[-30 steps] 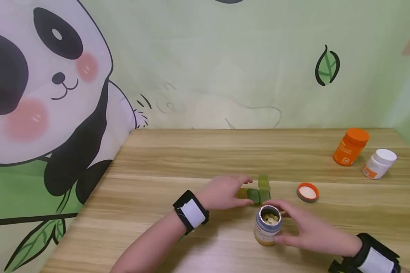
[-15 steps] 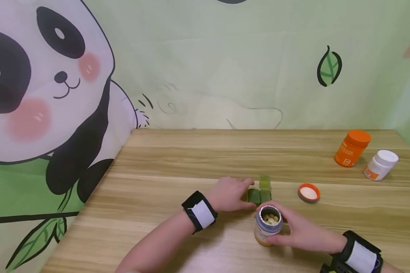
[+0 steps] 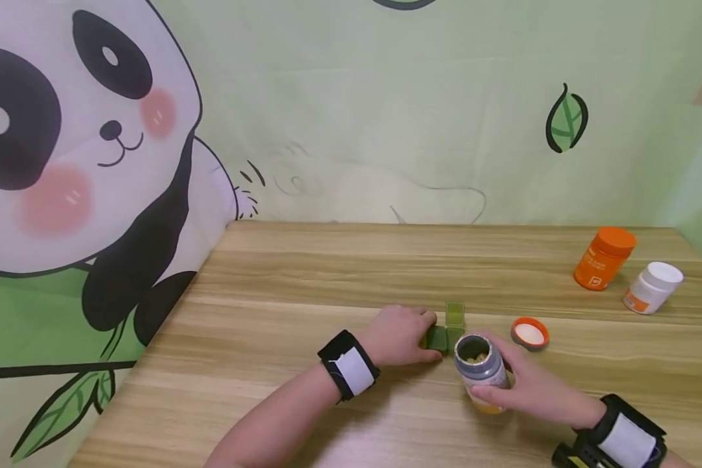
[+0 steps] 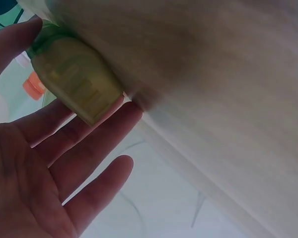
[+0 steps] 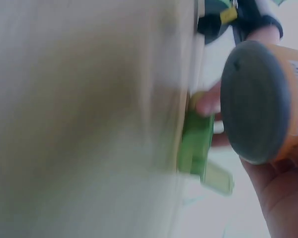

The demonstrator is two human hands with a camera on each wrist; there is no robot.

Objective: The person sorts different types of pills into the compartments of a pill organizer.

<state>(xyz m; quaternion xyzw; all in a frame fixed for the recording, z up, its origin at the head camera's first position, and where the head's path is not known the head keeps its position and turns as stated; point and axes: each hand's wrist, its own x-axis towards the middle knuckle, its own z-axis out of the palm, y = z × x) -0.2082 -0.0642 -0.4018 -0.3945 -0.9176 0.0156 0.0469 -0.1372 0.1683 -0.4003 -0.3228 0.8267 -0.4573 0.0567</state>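
A small green pill box lies on the table, with one square lid standing open at its far side. My left hand holds the box's left end between thumb and fingers; in the left wrist view the yellowish end of the pill box shows between them. My right hand grips an uncapped pill bottle just right of the box. The bottle leans left, with tan tablets visible inside its mouth. Its grey base faces the right wrist camera, off the table.
An orange-rimmed cap lies upside down beyond the right hand. Farther back on the right stand an orange bottle and a white bottle. Behind the wooden table hangs a cloth backdrop with a panda print.
My right hand has closed further round the bottle, lifted it and shifted it right, tilting it leftward. My left hand has moved slightly right and brought its fingers closer round the pill box.
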